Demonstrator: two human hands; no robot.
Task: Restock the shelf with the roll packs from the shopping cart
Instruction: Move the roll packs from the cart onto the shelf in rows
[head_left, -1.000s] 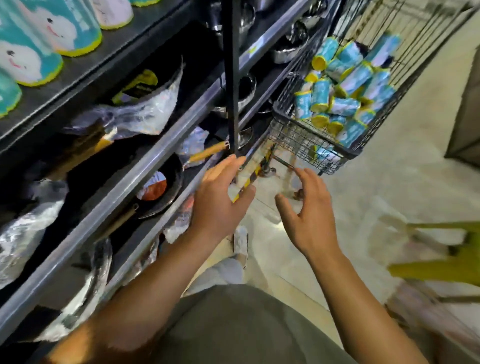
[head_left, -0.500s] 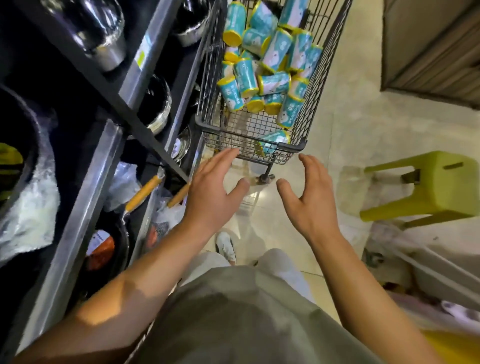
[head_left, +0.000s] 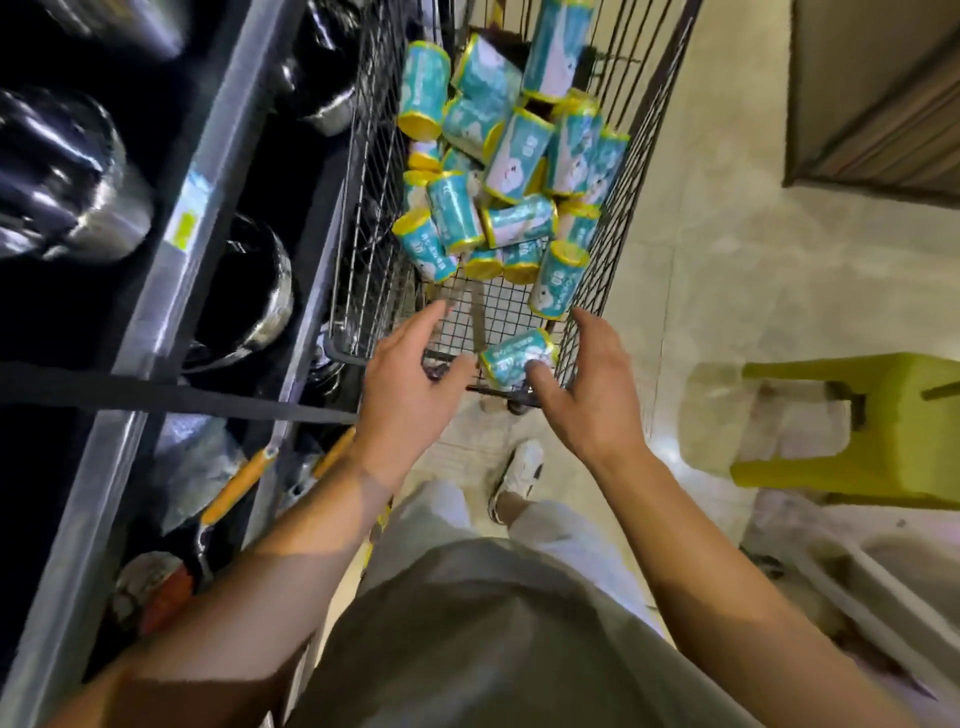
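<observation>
A person's left hand (head_left: 402, 371) and right hand (head_left: 589, 384) reach over the near rim of a wire shopping cart (head_left: 631, 171), each grip spread and holding nothing. Teal, yellow-capped cylindrical roll packs (head_left: 511, 156) lie heaped inside at twelve o'clock, one lone roll pack (head_left: 514, 356) between the hands. Steel pots (head_left: 72, 176) fill the dark shelf (head_left: 208, 208) at ten o'clock; a green plastic stool (head_left: 857, 431) stands at three o'clock.

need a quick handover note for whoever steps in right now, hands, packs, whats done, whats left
Left hand: open, empty, reaching at the near end of the shopping cart.
Right hand: open, empty, fingers spread beside the nearest roll pack, not gripping it.
Roll packs: a heap lies further back in the cart; one lies alone at the near end.
Done: no restocked packs are in view.
Left: pick up the packs and place them on the shelf to the left.
</observation>
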